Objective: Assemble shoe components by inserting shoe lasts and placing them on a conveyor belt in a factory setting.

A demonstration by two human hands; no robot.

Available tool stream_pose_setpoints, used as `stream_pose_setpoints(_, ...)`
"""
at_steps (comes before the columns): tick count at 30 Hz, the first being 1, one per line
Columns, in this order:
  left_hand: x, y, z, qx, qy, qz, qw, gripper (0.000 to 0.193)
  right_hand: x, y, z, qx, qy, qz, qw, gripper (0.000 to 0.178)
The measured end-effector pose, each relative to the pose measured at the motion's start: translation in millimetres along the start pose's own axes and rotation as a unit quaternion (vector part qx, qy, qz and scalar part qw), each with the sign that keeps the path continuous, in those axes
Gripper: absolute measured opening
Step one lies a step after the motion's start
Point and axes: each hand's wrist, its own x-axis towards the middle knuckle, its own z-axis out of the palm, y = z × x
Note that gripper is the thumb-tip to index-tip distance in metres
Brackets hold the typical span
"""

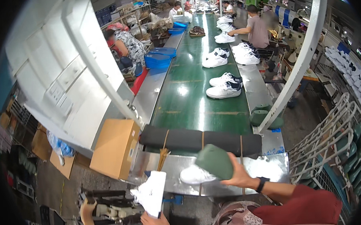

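My right hand (237, 176), a dark band at its wrist, is closed round a smooth green shoe last (214, 162) above the metal end of the conveyor. Behind and left of the last, a white shoe (193, 175) sits on that metal surface, partly covered by the last. My left hand (155, 223) comes in from the lower edge and grips another white shoe (155, 193) by its lower end. This shoe is tilted upright in front of the metal edge, with white crumpled material at its left side. The left fingers are partly hidden behind it.
A dark padded roll (186, 140) lies across the end of the green conveyor belt (184, 108), which carries white shoes (224, 86). A cardboard box (115, 148) stands left; a metal rack (337, 139) with green lasts stands right. White posts (300, 58) flank the belt. Co-workers (258, 29) sit alongside.
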Motion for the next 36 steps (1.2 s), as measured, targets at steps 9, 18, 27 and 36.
stream_pose_setpoints(9,60,107,132,0.036,-0.162,0.249,0.954,0.069,-70,157,-85,-0.305,0.096,0.207,0.925,0.087)
stream_pose_setpoints(18,37,240,182,-0.029,-0.445,0.504,0.739,0.090,-58,173,-95,-0.335,-0.013,0.212,0.918,0.082)
stream_pose_setpoints(27,4,218,123,-0.186,-0.427,0.319,0.825,0.057,0,117,-85,-0.001,0.115,0.166,0.979,0.084)
stream_pose_setpoints(36,-46,130,27,-0.728,-0.291,-0.272,0.558,0.038,79,-21,93,0.258,-0.199,-0.069,0.943,0.108)
